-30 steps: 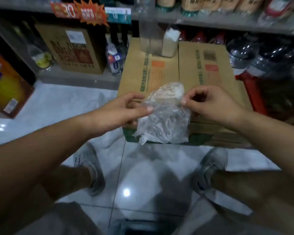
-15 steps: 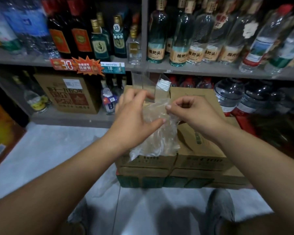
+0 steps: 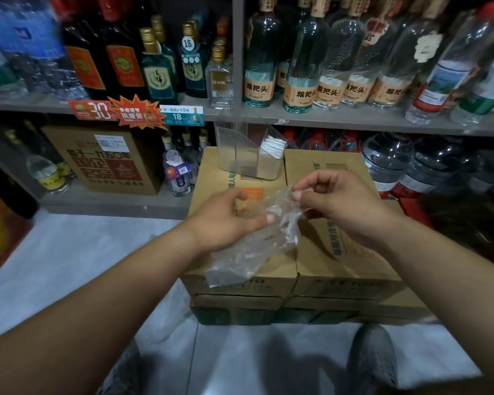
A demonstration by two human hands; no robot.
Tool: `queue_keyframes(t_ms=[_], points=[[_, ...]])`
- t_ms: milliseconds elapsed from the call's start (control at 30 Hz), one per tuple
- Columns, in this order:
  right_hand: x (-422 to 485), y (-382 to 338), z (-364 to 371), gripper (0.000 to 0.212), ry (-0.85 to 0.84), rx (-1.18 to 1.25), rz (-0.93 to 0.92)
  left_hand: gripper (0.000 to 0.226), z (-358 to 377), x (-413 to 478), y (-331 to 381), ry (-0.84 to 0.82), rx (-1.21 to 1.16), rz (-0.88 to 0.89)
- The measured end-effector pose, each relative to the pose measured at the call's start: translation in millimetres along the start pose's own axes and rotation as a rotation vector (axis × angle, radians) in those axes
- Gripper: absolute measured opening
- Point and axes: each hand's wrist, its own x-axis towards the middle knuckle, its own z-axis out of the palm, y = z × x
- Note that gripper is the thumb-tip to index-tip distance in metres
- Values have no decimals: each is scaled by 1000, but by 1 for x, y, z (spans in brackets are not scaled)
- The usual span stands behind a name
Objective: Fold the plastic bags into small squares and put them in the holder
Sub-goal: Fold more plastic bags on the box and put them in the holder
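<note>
Left hand (image 3: 226,220) pinches the crumpled clear plastic bag (image 3: 257,240) at mid-height, thumb on its front. Bag spans between both hands, lower end hanging below the left one, over the stacked brown cardboard boxes (image 3: 340,252). Right hand (image 3: 337,201) pinches the bag's top edge with its fingertips. Clear plastic holder (image 3: 248,152) stands on the boxes beyond the hands, white folded squares (image 3: 273,145) in its right compartment.

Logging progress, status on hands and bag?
Left hand and right hand both pinching the plastic bag, crumpled, unfolded. Holder beyond on boxes. Nothing in the way.
</note>
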Motion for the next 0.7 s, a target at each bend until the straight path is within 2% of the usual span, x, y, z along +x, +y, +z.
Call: queue_keyframes(t_ms=[33, 100, 200, 267, 333, 400, 467, 500, 600, 700], points=[[0, 2, -4, 6, 11, -12, 23, 70, -3, -2, 0, -57, 30, -73], [0, 8, -11, 5, 29, -51, 59, 44, -9, -3, -3, -98, 81, -131], [0, 13, -15, 4, 45, -161, 93, 29, -12, -6, -7, -115, 53, -158], [1, 17, -15, 4, 55, -281, 110, 19, -10, -9, -8, -85, 14, -163], [1, 20, -12, 5, 149, -491, 54, 9, -5, -12, -6, -6, -122, -125], [-3, 13, -6, 9, 261, -645, -159, 11, -2, -14, 1, 58, -305, -69], [-11, 1, 3, 20, 201, -657, -379, 10, -1, -16, 9, 71, -439, 12], [-14, -2, 8, 27, 126, -656, -427, 12, -1, -18, 13, 63, -472, 59], [-18, 0, 17, 42, -74, -632, -334, 11, -1, -25, 23, -4, -636, 145], [-12, 6, 17, 31, -31, -488, -280, 32, -3, -29, 28, -69, -778, 137]])
